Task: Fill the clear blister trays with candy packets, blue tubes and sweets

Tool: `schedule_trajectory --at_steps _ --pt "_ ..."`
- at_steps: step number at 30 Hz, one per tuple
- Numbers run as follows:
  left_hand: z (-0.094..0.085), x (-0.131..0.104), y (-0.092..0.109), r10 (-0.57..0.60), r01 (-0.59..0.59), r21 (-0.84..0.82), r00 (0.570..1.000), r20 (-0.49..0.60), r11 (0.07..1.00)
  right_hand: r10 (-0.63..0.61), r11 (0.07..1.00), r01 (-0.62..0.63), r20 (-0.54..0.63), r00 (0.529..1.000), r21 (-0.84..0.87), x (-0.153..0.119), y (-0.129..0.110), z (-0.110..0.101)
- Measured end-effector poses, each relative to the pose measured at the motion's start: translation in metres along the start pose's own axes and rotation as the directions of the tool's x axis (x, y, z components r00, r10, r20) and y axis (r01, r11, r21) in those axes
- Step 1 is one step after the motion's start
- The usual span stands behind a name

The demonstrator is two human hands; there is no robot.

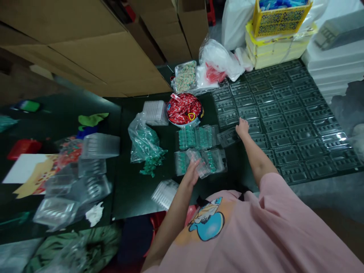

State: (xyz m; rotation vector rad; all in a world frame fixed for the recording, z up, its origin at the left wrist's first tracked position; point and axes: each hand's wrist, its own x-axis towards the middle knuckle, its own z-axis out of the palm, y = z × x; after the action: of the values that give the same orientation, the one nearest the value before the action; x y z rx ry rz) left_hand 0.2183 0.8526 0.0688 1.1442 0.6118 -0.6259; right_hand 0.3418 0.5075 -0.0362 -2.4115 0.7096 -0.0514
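Observation:
My left hand (192, 173) is closed on some clear plastic blister trays (199, 163), held above the filled packs near my body. With fingers pinched together, my right hand (242, 128) grips the edge of one clear blister tray (228, 137), which lies tilted at the near left of the tray rows. Between my hands are blister packs (196, 137) filled with small green pieces. A clear bag (143, 132) spills more green pieces (153, 161) onto the dark table to the left.
Rows of clear blister trays (280, 110) cover the table's right side. A round tin of red packets (184, 109) and a tray of small pale pieces (185, 77) stand farther back. Stacked clear trays (165, 194) lie near me. Cardboard boxes (93, 57) rise behind; a yellow basket (280, 21) sits back right.

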Motion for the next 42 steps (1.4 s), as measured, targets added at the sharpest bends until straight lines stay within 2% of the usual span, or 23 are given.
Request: schedule_trajectory --at_steps 5,7,9,11,14,17,18,20,24,33,39,42 --pt "0.002 -0.001 0.0 -0.001 0.001 -0.005 1.0 0.0 1.0 -0.017 0.999 0.019 0.048 0.999 -0.046 -0.007 0.001 0.0" --pt "0.005 -0.001 0.0 -0.009 0.009 -0.005 1.0 0.005 1.0 -0.03 0.999 0.031 0.03 0.999 -0.04 -0.014 0.0 -0.003" --pt "0.008 0.0 -0.001 -0.015 0.015 -0.01 1.0 0.013 1.0 -0.085 0.996 0.085 -0.017 0.996 -0.018 -0.027 -0.003 -0.005" --pt "0.01 0.0 -0.001 -0.018 0.019 -0.021 1.0 0.023 1.0 -0.189 0.982 0.189 -0.025 0.982 -0.005 -0.049 -0.005 -0.004" --pt "0.011 0.0 -0.001 -0.027 0.027 -0.029 0.999 0.021 0.999 -0.397 0.915 0.402 0.097 0.913 -0.038 -0.095 -0.003 0.007" --pt "0.013 0.0 -0.002 -0.04 0.04 -0.036 0.999 0.014 0.999 -0.497 0.836 0.536 0.251 0.831 -0.118 -0.131 0.005 0.024" --pt "0.014 0.0 -0.002 -0.043 0.043 -0.038 0.999 0.016 0.998 -0.493 0.826 0.544 0.278 0.825 -0.149 -0.137 0.007 0.03" --pt "0.016 0.0 -0.004 -0.043 0.044 -0.042 0.999 0.026 0.998 -0.447 0.834 0.511 0.287 0.847 -0.208 -0.14 0.011 0.039" --pt "0.02 -0.002 -0.005 -0.041 0.043 -0.04 0.998 0.044 0.998 -0.356 0.868 0.413 0.237 0.904 -0.274 -0.124 0.007 0.048" --pt "0.018 -0.01 -0.007 -0.036 0.037 -0.022 0.999 0.031 0.999 -0.302 0.874 0.366 0.235 0.924 -0.319 -0.103 -0.016 0.053" --pt "0.019 -0.009 -0.012 -0.02 0.021 -0.012 0.999 0.029 1.0 -0.295 0.911 0.339 0.201 0.934 -0.237 -0.107 -0.019 0.041" --pt "0.023 -0.007 -0.013 -0.025 0.025 -0.003 0.999 0.027 1.0 -0.328 0.939 0.341 0.176 0.928 -0.049 -0.124 -0.027 0.028"
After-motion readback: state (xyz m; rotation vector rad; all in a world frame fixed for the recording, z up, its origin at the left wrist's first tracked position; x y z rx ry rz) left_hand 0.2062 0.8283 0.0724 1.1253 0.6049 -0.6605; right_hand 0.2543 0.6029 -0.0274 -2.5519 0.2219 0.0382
